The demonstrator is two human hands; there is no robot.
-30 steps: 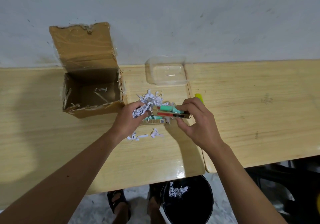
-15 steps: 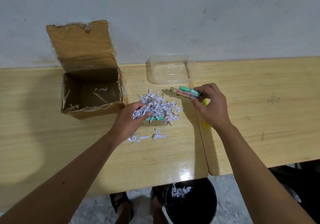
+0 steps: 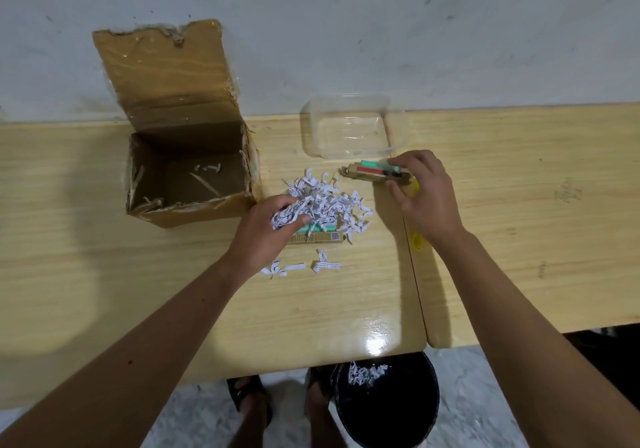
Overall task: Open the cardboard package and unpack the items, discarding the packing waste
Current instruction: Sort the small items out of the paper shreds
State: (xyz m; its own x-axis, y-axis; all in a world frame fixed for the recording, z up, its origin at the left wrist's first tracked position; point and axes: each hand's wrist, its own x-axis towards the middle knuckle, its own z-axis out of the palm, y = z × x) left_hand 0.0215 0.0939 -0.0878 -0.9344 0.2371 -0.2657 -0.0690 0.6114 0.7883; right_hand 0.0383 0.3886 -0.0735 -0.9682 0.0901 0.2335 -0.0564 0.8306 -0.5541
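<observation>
Cardboard box (image 3: pixel 180 156) stands open at the back left of the wooden table (image 3: pixel 104 274), its torn lid flap raised against the wall; a few paper scraps lie on its floor.

Head view: shredded paper (image 3: pixel 329 201) is heaped just right of the box, partly covering a flat pen pack (image 3: pixel 318 236) with a green item showing at its edge. Two loose shreds (image 3: pixel 301 267) lie nearer the front edge. The left hand (image 3: pixel 266 236) rests on the left side of the heap, fingers curled around a wad of shreds. The right hand (image 3: pixel 422 198) pinches a second pen pack (image 3: pixel 374 173) by its right end, thumb below and fingers above, holding it just in front of a clear plastic tray (image 3: pixel 349 128) at the wall; green and red pens show in this pack. A yellow object (image 3: pixel 415 239) lies mostly hidden under the right hand, at the seam between the two tabletops. Below the table edge stands a black bin (image 3: pixel 384 406) with shreds inside, beside sandalled feet (image 3: pixel 249 395).
</observation>
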